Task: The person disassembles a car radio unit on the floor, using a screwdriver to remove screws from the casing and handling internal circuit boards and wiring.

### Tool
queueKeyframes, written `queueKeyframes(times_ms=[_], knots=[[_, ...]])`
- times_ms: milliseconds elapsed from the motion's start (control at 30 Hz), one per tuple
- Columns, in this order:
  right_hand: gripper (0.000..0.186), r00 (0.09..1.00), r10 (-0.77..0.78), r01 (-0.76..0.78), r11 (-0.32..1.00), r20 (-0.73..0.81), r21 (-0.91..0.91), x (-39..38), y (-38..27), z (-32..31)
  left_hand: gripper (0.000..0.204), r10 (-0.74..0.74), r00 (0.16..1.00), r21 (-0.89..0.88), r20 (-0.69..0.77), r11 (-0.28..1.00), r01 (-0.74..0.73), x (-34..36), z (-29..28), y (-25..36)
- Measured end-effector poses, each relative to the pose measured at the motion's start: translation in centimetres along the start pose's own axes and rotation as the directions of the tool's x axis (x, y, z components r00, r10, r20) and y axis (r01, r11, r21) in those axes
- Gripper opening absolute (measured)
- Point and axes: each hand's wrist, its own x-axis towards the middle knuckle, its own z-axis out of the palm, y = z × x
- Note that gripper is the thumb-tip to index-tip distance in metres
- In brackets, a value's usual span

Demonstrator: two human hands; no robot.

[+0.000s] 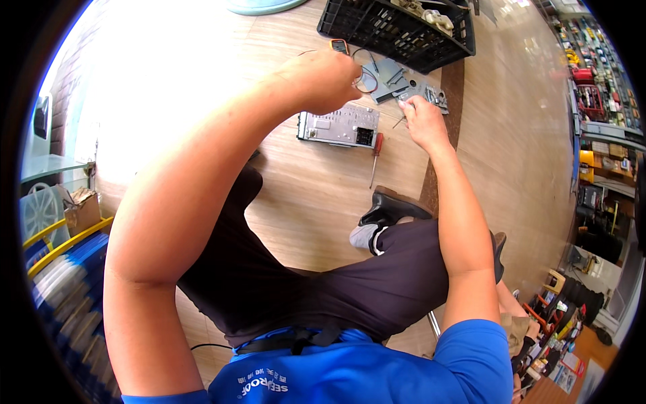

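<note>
My left hand [331, 77] is closed above the far side of a silver metal box [328, 126], which looks like a car stereo. Its fingertips are turned away, so what they hold is hidden; a thin red wire [369, 86] loops beside them. My right hand [425, 121] is pinched on a thin dark rod [400, 122], too small to identify, to the right of the box. A red-handled screwdriver [378, 149] lies on the floor by the box's right end. Beyond my hands are flat metal plates [386, 75] and a silver metal mechanism [436, 99].
An orange-edged multimeter [339, 46] lies beyond my left hand. A black plastic crate [377, 30] with parts inside stands at the far side. My shoe [393, 207] rests on the tiled floor nearer me. Crowded shelves [595, 81] line the right; another person sits at lower right.
</note>
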Motion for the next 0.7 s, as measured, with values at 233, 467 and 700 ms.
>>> queueKeyframes(times_ms=[233,467,700], knots=[[0.014,0.997,-0.054,0.062,0.986,-0.055,0.154,-1.4,1.3,0.3,0.048,-0.051,0.968,0.177,0.247,0.984,0.006,-1.3,0.0,-0.2],[0.018,0.986,-0.133,0.145,0.981,-0.097,0.131,-2.3,1.8,1.4,0.048,-0.090,0.968,0.182,0.236,0.982,0.047,-2.2,0.7,-0.9],[0.015,0.967,-0.193,0.217,0.965,-0.164,0.146,-2.2,1.7,2.5,0.049,-0.064,0.965,0.211,0.254,0.977,0.009,-2.0,1.0,-0.7]])
